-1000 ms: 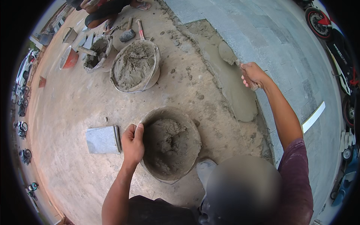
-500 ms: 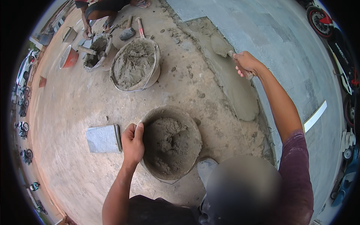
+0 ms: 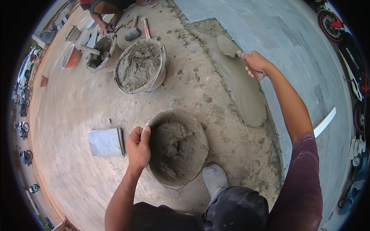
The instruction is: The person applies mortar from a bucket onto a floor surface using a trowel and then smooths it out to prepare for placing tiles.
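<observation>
My left hand [image 3: 139,147] grips the rim of a round bucket [image 3: 205,151], thumb over the edge. Grey wet mortar [image 3: 175,148] lies in the bottom of that bucket. Out to the right, my right hand [image 3: 255,63] is closed round the handle of a trowel [image 3: 227,46]. The trowel's blade is coated in mortar and lies on or just over a smooth strip of spread mortar [image 3: 249,101]. That strip runs along the edge of the grey tile paving [image 3: 287,73].
A full mortar bucket [image 3: 163,77] with a wire handle stands ahead, near a rubber mallet [image 3: 133,34] and another mortar container [image 3: 114,54]. Stacked tiles [image 3: 105,142] lie left. A string line [image 3: 249,133] crosses the mortar. Another person's hand [image 3: 105,29] is far left; a white strip [image 3: 325,122] lies right.
The trowel has shifted only slightly on the mortar strip. My left hand keeps its hold on the bucket. The other person's hand has moved right, behind the far container.
</observation>
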A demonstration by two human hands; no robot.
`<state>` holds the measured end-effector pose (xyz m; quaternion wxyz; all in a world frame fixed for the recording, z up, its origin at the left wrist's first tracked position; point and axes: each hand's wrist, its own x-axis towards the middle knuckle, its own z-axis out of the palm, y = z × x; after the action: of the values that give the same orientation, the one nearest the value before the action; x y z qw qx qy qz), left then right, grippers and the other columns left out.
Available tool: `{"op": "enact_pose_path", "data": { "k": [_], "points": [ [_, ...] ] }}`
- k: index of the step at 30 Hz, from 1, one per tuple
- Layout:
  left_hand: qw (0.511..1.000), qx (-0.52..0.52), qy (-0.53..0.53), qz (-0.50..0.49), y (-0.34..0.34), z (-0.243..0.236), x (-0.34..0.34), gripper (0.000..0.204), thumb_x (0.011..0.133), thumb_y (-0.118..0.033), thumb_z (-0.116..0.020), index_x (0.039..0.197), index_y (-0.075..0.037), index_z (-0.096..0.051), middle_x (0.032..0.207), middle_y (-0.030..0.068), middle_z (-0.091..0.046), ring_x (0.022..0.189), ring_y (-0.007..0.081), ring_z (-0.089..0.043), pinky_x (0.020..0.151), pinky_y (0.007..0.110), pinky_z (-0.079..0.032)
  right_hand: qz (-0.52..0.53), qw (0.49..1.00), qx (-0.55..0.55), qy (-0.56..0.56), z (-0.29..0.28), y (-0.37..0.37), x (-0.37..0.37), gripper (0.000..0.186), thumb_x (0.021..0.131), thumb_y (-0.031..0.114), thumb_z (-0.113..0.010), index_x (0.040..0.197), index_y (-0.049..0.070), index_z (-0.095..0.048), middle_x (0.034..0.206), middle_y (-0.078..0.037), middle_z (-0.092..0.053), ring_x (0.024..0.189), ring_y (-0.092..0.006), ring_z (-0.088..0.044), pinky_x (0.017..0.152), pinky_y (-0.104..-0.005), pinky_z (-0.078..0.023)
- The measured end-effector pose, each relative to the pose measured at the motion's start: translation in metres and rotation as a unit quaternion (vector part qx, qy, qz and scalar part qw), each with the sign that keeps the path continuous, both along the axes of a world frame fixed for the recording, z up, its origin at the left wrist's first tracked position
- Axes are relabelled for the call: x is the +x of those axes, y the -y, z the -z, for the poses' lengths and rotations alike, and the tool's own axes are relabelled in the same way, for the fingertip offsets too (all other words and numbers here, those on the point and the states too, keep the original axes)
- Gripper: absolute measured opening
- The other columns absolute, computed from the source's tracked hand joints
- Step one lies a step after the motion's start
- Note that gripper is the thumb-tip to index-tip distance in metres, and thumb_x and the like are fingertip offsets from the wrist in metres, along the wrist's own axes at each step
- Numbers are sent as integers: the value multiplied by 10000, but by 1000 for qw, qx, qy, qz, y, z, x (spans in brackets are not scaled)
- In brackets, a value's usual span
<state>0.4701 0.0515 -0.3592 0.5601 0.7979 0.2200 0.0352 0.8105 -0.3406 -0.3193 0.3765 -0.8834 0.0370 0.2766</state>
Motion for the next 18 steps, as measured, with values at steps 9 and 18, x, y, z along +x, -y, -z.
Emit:
{"op": "enact_pose_path", "data": {
  "k": [9, 18],
  "points": [
    [1000, 9, -2, 1, -2, -1, -2, 470, 1065, -262, -621, 706, -86, -373, 684, -62, -349, 671, 53, -315, 558, 299, -284, 41, 999, -15, 23, 27, -32, 35, 456, 1095, 298, -452, 1018, -146, -519, 783, -167, -602, 524, -235, -610, 430, -395, -529],
    [1000, 8, -1, 2, -3, -5, 2, 464, 1065, -253, -620, 708, -81, -377, 678, -63, -346, 664, 54, -314, 553, 302, -279, 28, 999, 22, -8, 8, 7, -20, 383, 1097, 314, -453, 916, -15, -526, 730, -116, -578, 515, -196, -603, 427, -369, -517]
  ]
}}
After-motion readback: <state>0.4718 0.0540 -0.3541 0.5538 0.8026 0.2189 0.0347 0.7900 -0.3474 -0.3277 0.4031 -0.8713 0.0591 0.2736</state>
